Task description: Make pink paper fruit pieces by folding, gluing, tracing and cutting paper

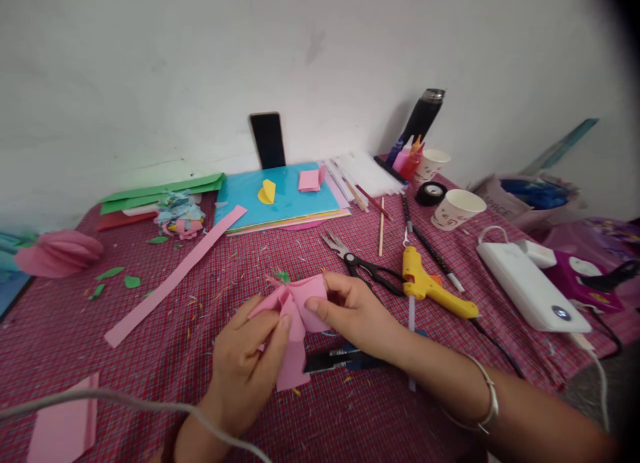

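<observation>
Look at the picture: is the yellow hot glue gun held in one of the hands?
No, the yellow hot glue gun lies on the red checked tablecloth, while both hands grip the folded pink paper piece.

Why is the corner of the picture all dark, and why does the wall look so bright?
Head view: the right edge and top corner fade to black, the lens rim showing. The wall is washed out by strong light. The hands holding pink paper look sharp; the cable up close is blurry.

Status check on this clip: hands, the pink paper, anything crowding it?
Left hand and right hand both pinch the folded pink paper. Paper lifted just above the cloth. Scissors and glue gun close right, not touching.
</observation>
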Demonstrator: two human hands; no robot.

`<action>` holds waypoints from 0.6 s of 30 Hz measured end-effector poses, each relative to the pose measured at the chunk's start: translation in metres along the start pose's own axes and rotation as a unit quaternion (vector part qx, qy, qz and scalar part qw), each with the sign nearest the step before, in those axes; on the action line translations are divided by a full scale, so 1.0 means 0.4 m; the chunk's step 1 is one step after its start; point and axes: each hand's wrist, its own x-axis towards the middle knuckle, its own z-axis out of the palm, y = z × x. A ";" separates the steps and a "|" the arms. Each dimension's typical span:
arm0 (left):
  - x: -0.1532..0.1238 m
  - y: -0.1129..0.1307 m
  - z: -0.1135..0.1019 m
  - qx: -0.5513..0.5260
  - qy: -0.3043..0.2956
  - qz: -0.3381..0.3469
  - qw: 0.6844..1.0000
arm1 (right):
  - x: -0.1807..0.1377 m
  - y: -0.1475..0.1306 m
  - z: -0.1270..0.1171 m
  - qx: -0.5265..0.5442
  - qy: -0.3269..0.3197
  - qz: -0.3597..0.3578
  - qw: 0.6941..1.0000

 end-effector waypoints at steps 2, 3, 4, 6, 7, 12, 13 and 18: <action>0.000 0.001 0.001 0.022 0.007 0.038 0.999 | -0.003 -0.003 0.001 -0.034 0.012 0.000 0.999; -0.001 0.001 -0.001 0.025 0.007 0.054 0.998 | -0.004 -0.004 0.001 -0.051 0.017 0.000 0.999; -0.003 0.002 -0.003 0.020 0.000 0.064 0.998 | -0.004 -0.005 0.001 -0.063 0.020 0.000 0.998; -0.008 0.002 -0.013 -0.011 -0.024 0.063 0.998 | -0.003 -0.003 0.000 -0.063 0.024 0.003 0.998; -0.011 0.002 -0.018 -0.030 -0.033 0.051 0.998 | -0.001 -0.001 -0.001 -0.047 0.023 0.006 0.999; -0.010 -0.009 -0.026 -0.107 0.000 -0.125 0.986 | 0.013 0.014 -0.006 0.101 0.013 0.060 0.993; -0.007 -0.012 -0.022 -0.134 0.004 -0.173 0.976 | 0.016 0.016 -0.007 0.127 0.019 0.073 0.989; 0.008 -0.028 0.014 -0.351 0.020 -0.360 0.864 | 0.023 0.025 -0.012 0.219 0.040 0.165 0.961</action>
